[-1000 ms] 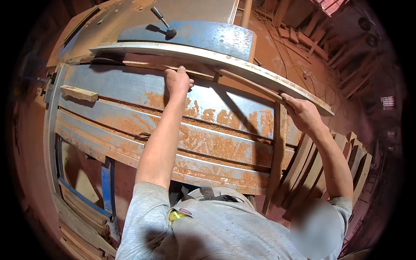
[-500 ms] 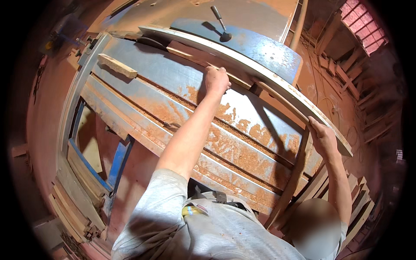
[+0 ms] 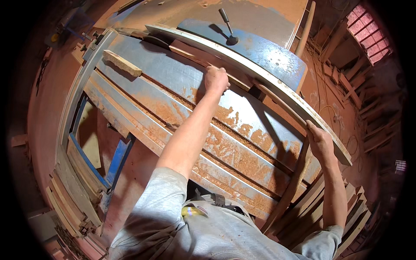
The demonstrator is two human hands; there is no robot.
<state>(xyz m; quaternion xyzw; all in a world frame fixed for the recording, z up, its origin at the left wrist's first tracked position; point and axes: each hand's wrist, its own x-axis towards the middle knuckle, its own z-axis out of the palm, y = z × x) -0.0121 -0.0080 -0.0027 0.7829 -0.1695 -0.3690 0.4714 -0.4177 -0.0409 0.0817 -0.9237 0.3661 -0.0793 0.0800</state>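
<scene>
My left hand (image 3: 216, 80) is closed on the edge of a long reddish wooden board (image 3: 190, 53), which stands against a pale straight fence (image 3: 242, 63) on the metal saw table (image 3: 169, 60). Its fingertips are partly hidden from view. Farther right, my right hand (image 3: 320, 141) grips the near end of a slim wooden strip (image 3: 281, 102). That strip runs along the fence toward a small dark block (image 3: 256, 92) behind the board. Whether strip and board touch cannot be made out.
A dark curved shape (image 3: 155, 40) lies at the board's far left end. An offcut (image 3: 122, 63) rests on the sawdust-strewn, grooved table. Beyond the fence stands a lever (image 3: 226, 21) on a blue plate (image 3: 273, 58). Stacked timber (image 3: 346, 212) is at lower right; a curved wooden piece (image 3: 288, 195) stands nearer.
The view has shifted slightly. The board and my left hand have slid a little leftward along the fence; both hands keep their hold.
</scene>
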